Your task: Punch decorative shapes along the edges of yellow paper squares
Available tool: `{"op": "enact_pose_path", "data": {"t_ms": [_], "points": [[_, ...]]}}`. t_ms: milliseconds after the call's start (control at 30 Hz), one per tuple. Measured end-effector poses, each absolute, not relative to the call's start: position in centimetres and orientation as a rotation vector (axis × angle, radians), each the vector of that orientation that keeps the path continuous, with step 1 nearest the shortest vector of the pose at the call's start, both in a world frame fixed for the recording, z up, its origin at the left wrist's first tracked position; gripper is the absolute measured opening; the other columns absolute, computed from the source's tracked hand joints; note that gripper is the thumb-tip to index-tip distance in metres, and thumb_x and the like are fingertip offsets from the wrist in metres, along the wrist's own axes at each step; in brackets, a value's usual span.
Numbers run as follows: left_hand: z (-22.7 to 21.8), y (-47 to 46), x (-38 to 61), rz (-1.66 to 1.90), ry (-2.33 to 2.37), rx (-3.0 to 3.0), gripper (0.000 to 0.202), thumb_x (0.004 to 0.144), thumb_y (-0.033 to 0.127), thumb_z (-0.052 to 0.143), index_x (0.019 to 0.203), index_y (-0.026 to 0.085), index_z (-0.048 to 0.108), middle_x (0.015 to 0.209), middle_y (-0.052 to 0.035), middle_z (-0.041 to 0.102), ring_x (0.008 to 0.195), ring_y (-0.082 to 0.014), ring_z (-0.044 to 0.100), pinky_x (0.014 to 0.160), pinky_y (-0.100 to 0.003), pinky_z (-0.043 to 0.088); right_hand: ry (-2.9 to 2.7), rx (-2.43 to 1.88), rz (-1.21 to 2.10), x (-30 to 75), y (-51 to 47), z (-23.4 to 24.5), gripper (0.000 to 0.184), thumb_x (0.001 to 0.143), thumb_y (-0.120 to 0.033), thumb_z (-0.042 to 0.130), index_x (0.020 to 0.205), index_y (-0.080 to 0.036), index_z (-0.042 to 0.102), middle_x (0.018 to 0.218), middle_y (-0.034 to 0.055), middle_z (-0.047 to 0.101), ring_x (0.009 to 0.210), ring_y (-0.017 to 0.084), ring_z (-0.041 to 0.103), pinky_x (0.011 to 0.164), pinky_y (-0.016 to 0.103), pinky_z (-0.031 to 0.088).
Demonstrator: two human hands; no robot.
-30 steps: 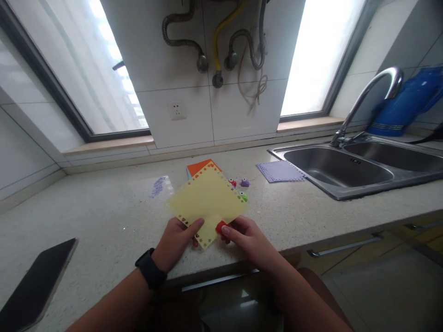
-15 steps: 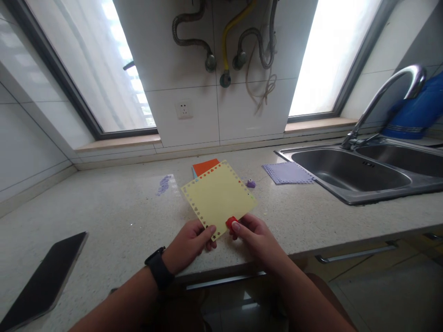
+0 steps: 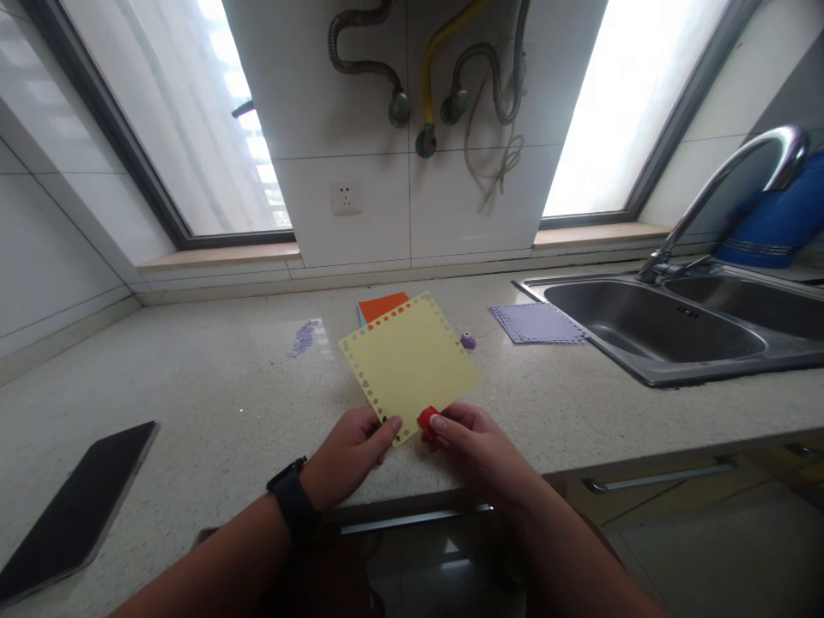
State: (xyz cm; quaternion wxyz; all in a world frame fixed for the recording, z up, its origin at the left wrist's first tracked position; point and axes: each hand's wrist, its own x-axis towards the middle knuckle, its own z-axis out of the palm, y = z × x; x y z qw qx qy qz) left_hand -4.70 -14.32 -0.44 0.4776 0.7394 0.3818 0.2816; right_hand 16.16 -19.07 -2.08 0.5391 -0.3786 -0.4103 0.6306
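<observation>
My left hand (image 3: 351, 451) pinches the near corner of a yellow paper square (image 3: 412, 365) whose edges carry rows of punched shapes. The sheet is held tilted just above the speckled countertop (image 3: 206, 386). My right hand (image 3: 467, 442) grips a small red paper punch (image 3: 428, 419) clamped on the sheet's lower right edge, close to the left thumb. An orange sheet (image 3: 383, 305) lies flat behind the yellow one, partly hidden by it. A small purple punch (image 3: 468, 341) rests on the counter to the right.
A purple punched sheet (image 3: 537, 323) lies beside the steel sink (image 3: 650, 326) with its faucet (image 3: 727, 189) at right. A dark phone (image 3: 74, 511) sits near the left front edge. Purple paper scraps (image 3: 304, 336) are scattered mid-counter. Hoses (image 3: 444, 77) hang on the wall.
The yellow sheet has turned in my hands and the red punch now sits nearer the corner my left hand holds. The camera view has shifted slightly.
</observation>
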Motion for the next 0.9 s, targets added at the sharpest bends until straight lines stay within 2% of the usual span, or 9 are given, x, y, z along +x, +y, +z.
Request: {"op": "enact_pose_path", "data": {"t_ms": [133, 367, 767, 900], "points": [[-0.2, -14.4, -4.6, 0.688, 0.944, 1.812, 0.041, 0.096, 0.052, 0.050, 0.076, 0.018, 0.062, 0.057, 0.0023, 0.052, 0.054, -0.0145, 0.046, 0.057, -0.026, 0.038, -0.925, -0.877, 1.584, 15.9, -19.0, -1.5, 0.030, 0.075, -0.043, 0.086, 0.086, -0.018, 0.074, 0.084, 0.0052, 0.071, 0.077, 0.017, 0.064, 0.077, 0.033, 0.050], [0.1, -14.4, -4.5, 0.693, 0.912, 1.804, 0.037, 0.096, 0.048, 0.050, 0.079, 0.018, 0.064, 0.058, 0.0023, 0.052, 0.054, -0.0139, 0.047, 0.056, -0.026, 0.039, -0.887, -0.837, 1.652, 14.9, -19.2, -0.7, 0.030, 0.077, -0.042, 0.085, 0.086, -0.016, 0.075, 0.077, 0.0040, 0.070, 0.067, 0.014, 0.062, 0.065, 0.028, 0.047], [-0.2, -14.3, -4.8, 0.670, 0.927, 1.812, 0.042, 0.097, 0.049, 0.048, 0.068, 0.019, 0.054, 0.057, 0.0026, 0.051, 0.055, -0.0134, 0.046, 0.058, -0.027, 0.039, -0.885, -0.783, 1.681, 14.4, -19.1, -1.1, 0.026, 0.082, -0.040, 0.082, 0.084, -0.014, 0.077, 0.075, 0.0038, 0.070, 0.069, 0.014, 0.062, 0.073, 0.029, 0.047], [-0.3, -14.1, -4.7, 0.645, 0.910, 1.796, 0.041, 0.097, 0.050, 0.048, 0.073, 0.018, 0.057, 0.058, 0.0031, 0.050, 0.056, -0.0130, 0.045, 0.058, -0.027, 0.038, -0.881, -0.765, 1.683, 14.4, -19.0, -1.2, 0.024, 0.083, -0.038, 0.082, 0.084, -0.014, 0.077, 0.074, 0.0036, 0.070, 0.068, 0.013, 0.062, 0.072, 0.027, 0.047]]}}
